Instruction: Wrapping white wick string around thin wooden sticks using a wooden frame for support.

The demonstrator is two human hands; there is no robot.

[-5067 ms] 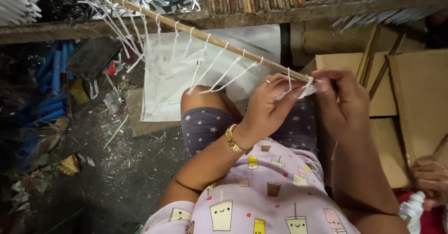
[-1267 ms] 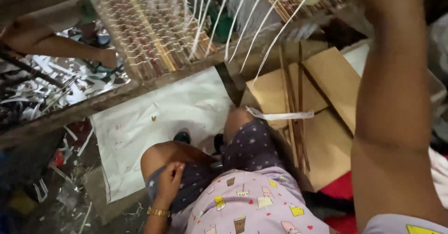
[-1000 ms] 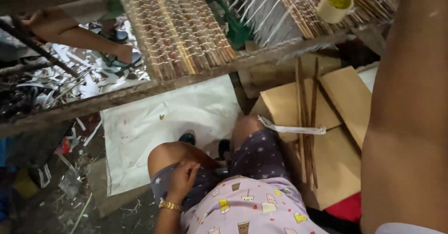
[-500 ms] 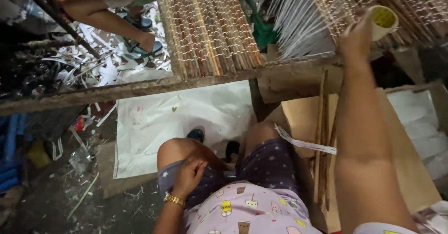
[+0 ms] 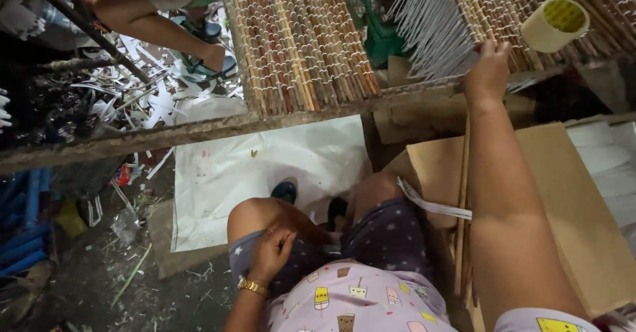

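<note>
Your right hand (image 5: pixel 487 70) has dropped off the tape roll (image 5: pixel 555 24), grip now loose on the worktop (image 5: pixel 199 128) edge just near it; left hand (image 5: pixel 270 252) rests half-curled, empty, on your thigh.

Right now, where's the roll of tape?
In the head view, the tape roll sits upper right on the bamboo mat, just beyond the right hand, whose fingers reach toward it.

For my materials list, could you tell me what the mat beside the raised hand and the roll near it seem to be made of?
The mat looks like thin brown sticks, perhaps bamboo or reed, bound in rows, matte. The roll by the right hand seems to be yellowish adhesive tape, slightly glossy.
</note>
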